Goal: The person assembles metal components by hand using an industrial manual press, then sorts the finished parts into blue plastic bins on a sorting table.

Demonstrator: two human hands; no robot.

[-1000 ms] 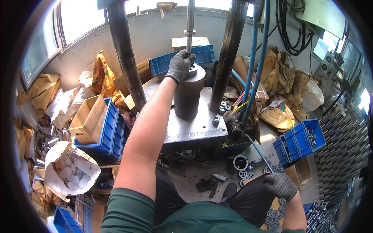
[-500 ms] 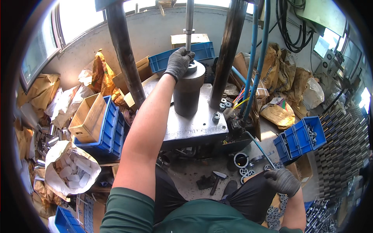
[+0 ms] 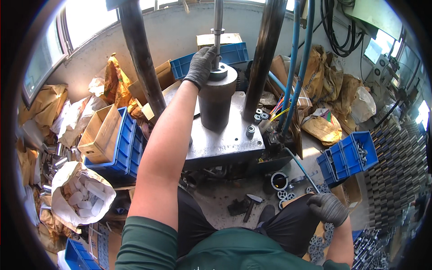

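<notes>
The thick steel cylinder (image 3: 215,105) stands upright near the middle of the press bed (image 3: 229,146), back from its front edge, a dark ring (image 3: 218,74) at its top. My left hand (image 3: 201,65) is curled against the rod (image 3: 218,22) above; I cannot tell whether that grip closes around it. If the rod presses off-centre, the ring could cock; with my fingers this near, they could be pinched. My right hand (image 3: 328,209) has its grip closed on the lever (image 3: 302,170), beyond the bed's front right corner; I judge an accidental push might set the rod moving.
</notes>
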